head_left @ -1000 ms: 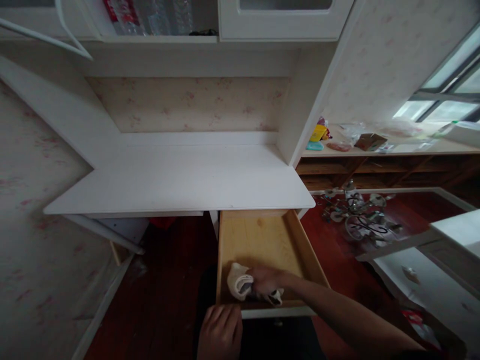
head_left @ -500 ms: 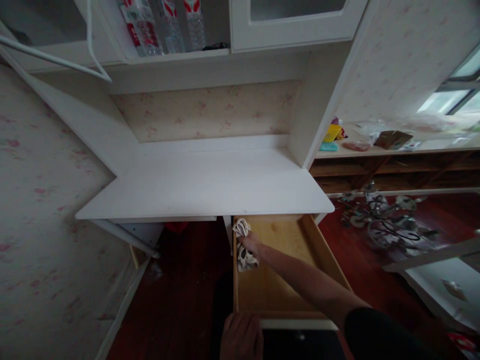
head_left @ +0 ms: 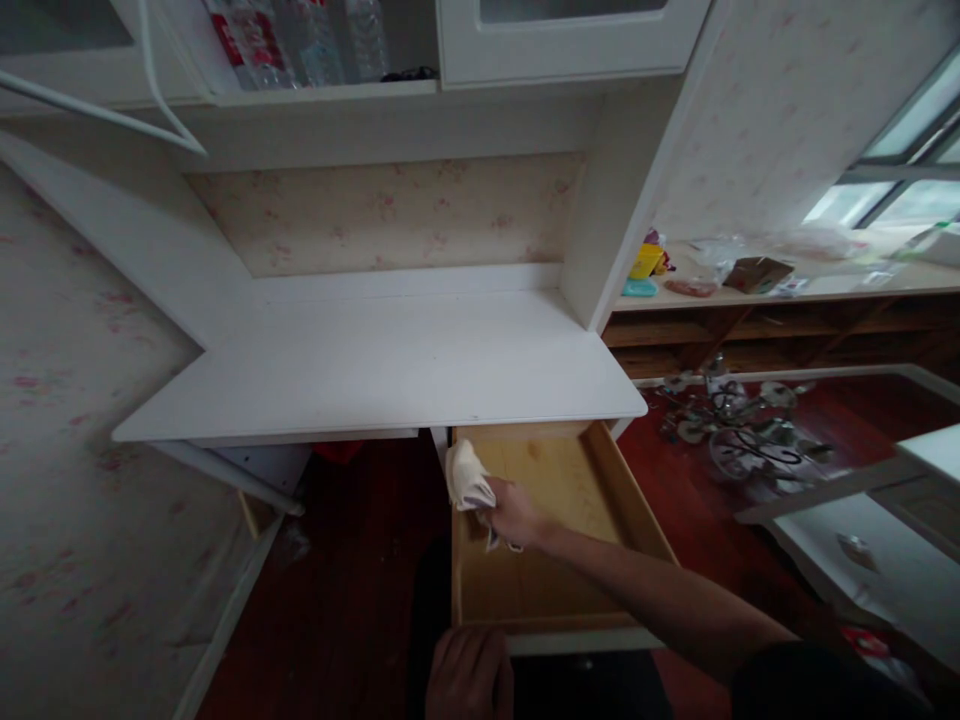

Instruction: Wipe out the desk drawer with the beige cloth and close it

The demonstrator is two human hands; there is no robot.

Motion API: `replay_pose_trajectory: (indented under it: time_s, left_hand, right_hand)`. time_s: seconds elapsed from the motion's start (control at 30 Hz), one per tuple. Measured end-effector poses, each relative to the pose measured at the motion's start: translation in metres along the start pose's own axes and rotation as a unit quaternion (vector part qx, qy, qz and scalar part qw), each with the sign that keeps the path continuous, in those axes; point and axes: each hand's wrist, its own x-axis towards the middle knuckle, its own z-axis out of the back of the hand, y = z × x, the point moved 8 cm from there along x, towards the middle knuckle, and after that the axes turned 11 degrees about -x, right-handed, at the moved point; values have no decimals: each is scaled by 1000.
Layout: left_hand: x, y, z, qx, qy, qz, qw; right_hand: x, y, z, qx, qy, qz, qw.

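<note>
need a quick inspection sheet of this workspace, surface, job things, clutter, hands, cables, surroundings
surface: white desktop, bare in the part that shows.
job's things: open pale wooden drawer under the desktop's right end; crumpled white cloth pressed against the drawer's left inner wall.
clutter: small yellow and teal items and a brown box on the wooden side shelf; metal chandelier parts on the red floor.
grippers: right hand closed on the cloth inside the drawer; left hand at the drawer's white front edge, grip hard to tell.
cables: nothing seen.
surroundings: plastic water bottles in the upper cabinet, floral wallpaper, window at right.
</note>
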Motion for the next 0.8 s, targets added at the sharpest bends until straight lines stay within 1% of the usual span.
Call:
replay_pose_trajectory:
  time_s: [0.07,0.13,0.17,0.23,0.3,0.37,0.47,0.53,0.57,0.63,0.7,0.8]
  left_hand:
    - [-5,0,1,7,-18,6,1000]
    - [-14,0,1,44,-25,2,999]
    - [-19,-1,-1,68,-18,-4,998]
    - [-26,-2,-3,102,11,-19,995]
    - [-28,-4,-2,108,27,-28,993]
    - [-23,-6,2,102,26,-30,994]
    - [-13,-10,5,98,29,-31,994]
    - [-8,-11,6,98,40,-38,994]
    - [-7,-11,6,97,48,-41,993]
    - [-6,-11,7,92,65,-35,993]
    - [-4,-10,10,88,69,-9,994]
    - [1,-13,18,97,59,37,993]
  right_hand:
    - [-34,34,4,-3,-4,124,992]
    - [-64,64,-6,8,52,242,969]
    - [-74,74,-12,10,79,279,957]
    - [-83,84,-26,4,114,311,943]
    - [-80,84,-36,-19,122,321,939]
    - [-74,81,-44,-53,123,344,929]
    - [-64,77,-50,-108,129,401,900]
    - [-52,72,-48,-151,119,430,882]
    - [-42,67,-46,-176,108,432,878]
    - [-15,55,-38,-227,82,408,880]
    - [18,40,-28,-270,62,356,893]
    - [63,18,-12,-312,35,246,917]
